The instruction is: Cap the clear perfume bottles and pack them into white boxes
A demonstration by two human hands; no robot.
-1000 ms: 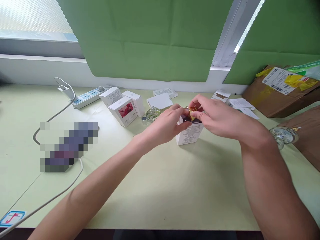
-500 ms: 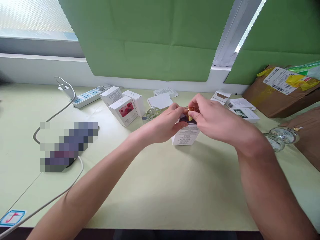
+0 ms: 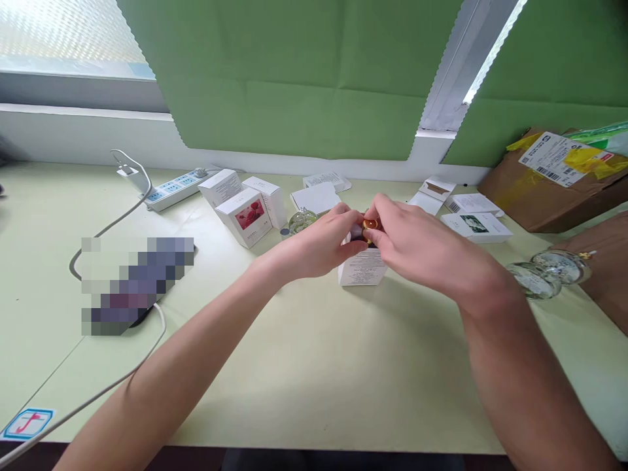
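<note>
A small white carton (image 3: 362,269) printed with fine text stands on the pale green table (image 3: 304,366). A dark bottle with a gold cap (image 3: 369,224) sits in its open top. My left hand (image 3: 318,245) is closed around the carton's upper left side. My right hand (image 3: 417,245) pinches the gold cap from the right, fingers curled. Most of the bottle is hidden by my fingers and the carton.
Three white cartons (image 3: 245,216), one with a red flower picture, stand behind left beside a power strip (image 3: 169,190) and its cable. A round glass bottle (image 3: 300,221) lies behind my left hand. Two glass bottles (image 3: 544,275), paper inserts (image 3: 473,224) and brown cardboard parcels (image 3: 549,183) lie right.
The carton and both hands have slid slightly left and down toward the table. The gold cap sits lower in the carton's opening than before.
</note>
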